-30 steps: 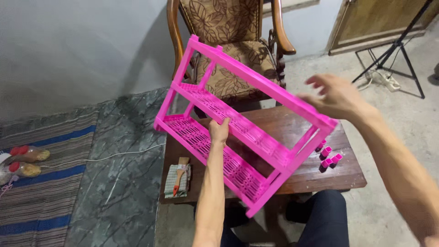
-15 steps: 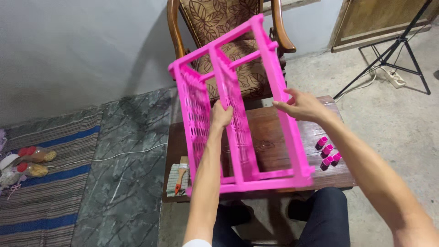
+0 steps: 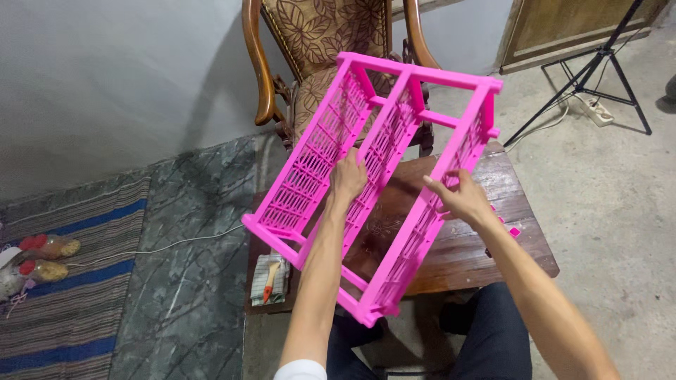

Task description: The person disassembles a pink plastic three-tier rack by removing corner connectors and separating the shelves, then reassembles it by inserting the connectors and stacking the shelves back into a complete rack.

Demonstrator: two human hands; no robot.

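A person holds a pink plastic rack [image 3: 380, 176] tilted in the air above a small wooden table [image 3: 486, 246], in front of a cushioned wooden armchair [image 3: 324, 42]. The left hand [image 3: 348, 177] is closed around the rack's middle shelf; the right hand [image 3: 459, 197] grips the right-hand shelf, fingers curled over its edge.

The slatted rack [image 3: 380, 176] is bright pink. The worktop [image 3: 486, 239] is dark brown wood. The chair cushion [image 3: 327, 28] shows a brown leaf pattern. The rug [image 3: 63, 295] has grey and blue stripes.
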